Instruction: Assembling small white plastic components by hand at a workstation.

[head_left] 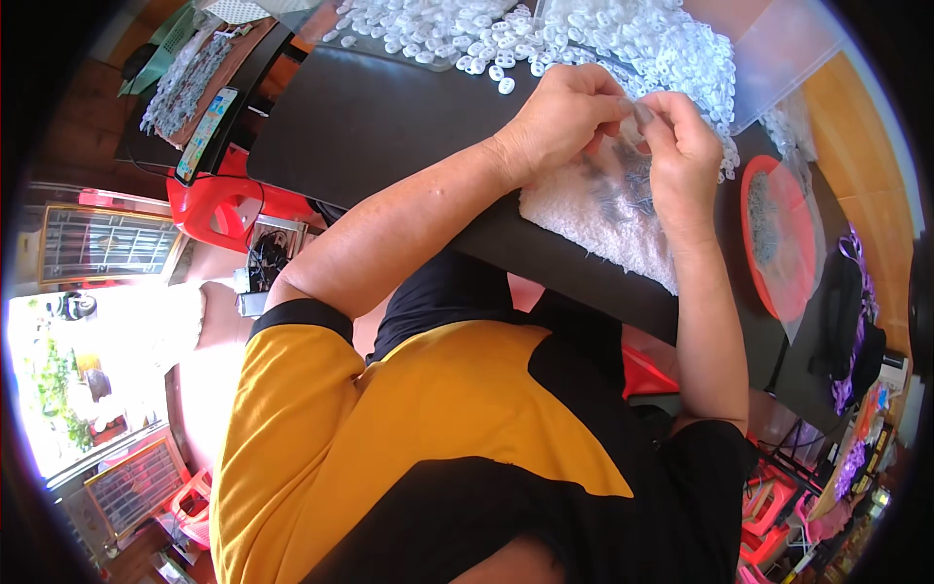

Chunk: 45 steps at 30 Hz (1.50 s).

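My left hand (564,109) and my right hand (683,146) meet fingertip to fingertip above the dark table. Both are closed in a pinch, and whatever small thing lies between them is too small and covered to name. Below them a white fluffy cloth (569,209) is spread at the table's near edge. Several small grey pin-like pieces (637,190) lie on it, partly behind my right hand. Just beyond my hands is a big heap of small white oval plastic pieces with holes (642,49).
Clear plastic bins (788,49) stand around the heap. To the right, a red basin (798,268) holds small grey pieces. A phone (206,134) and a bundle of grey pieces (187,86) sit on a surface at the left, above a red stool (219,209).
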Each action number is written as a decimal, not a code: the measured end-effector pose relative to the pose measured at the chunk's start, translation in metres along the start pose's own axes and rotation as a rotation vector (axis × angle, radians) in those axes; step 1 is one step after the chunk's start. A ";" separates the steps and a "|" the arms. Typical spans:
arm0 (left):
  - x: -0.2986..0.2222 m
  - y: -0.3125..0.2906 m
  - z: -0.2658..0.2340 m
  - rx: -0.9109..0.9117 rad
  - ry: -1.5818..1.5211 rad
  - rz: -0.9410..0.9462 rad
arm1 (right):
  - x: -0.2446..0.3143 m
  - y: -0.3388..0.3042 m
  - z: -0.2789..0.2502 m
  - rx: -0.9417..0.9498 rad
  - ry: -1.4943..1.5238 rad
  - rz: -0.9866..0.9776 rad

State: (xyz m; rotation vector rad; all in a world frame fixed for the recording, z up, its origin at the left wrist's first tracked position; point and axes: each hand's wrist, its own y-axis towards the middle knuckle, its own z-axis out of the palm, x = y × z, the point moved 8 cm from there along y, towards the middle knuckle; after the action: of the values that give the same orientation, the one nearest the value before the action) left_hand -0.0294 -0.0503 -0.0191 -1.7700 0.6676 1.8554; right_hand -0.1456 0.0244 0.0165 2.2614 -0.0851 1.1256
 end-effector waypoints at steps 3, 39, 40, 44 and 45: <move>-0.001 0.001 0.000 -0.003 -0.013 -0.020 | -0.005 0.001 -0.001 -0.005 0.092 0.086; -0.010 -0.005 0.002 -0.014 -0.039 0.069 | -0.005 0.005 -0.007 0.024 0.531 0.249; -0.011 -0.005 0.002 -0.015 -0.039 0.068 | -0.004 0.005 -0.005 0.035 0.541 0.243; -0.012 -0.006 0.003 -0.021 -0.034 0.063 | -0.006 0.006 -0.004 0.076 0.561 0.246; -0.012 -0.006 0.003 -0.017 -0.037 0.065 | -0.006 0.006 -0.004 0.075 0.561 0.245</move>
State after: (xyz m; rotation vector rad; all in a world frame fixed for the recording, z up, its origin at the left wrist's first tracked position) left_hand -0.0273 -0.0439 -0.0073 -1.7390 0.7047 1.9380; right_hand -0.1536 0.0206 0.0167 1.9497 -0.0950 1.8795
